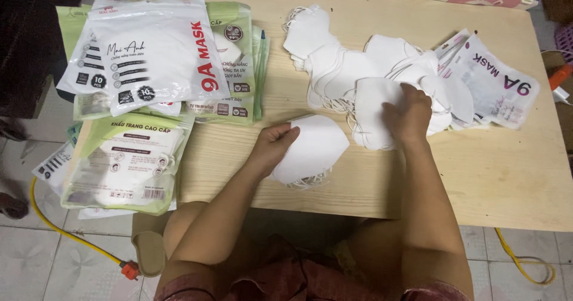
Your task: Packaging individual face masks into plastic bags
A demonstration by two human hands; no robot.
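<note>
My left hand grips a small stack of folded white face masks near the front edge of a low wooden table. Their ear loops stick out below the stack. My right hand rests, fingers curled, on a loose white mask at the near side of a spread pile of white masks in the middle of the table. Whether the fingers pinch that mask is hard to tell.
Filled white mask packets lie stacked on green ones at the table's left. An opened white packet lies at the right. A yellow cable with an orange plug runs over the tiled floor; a slipper lies by my knee.
</note>
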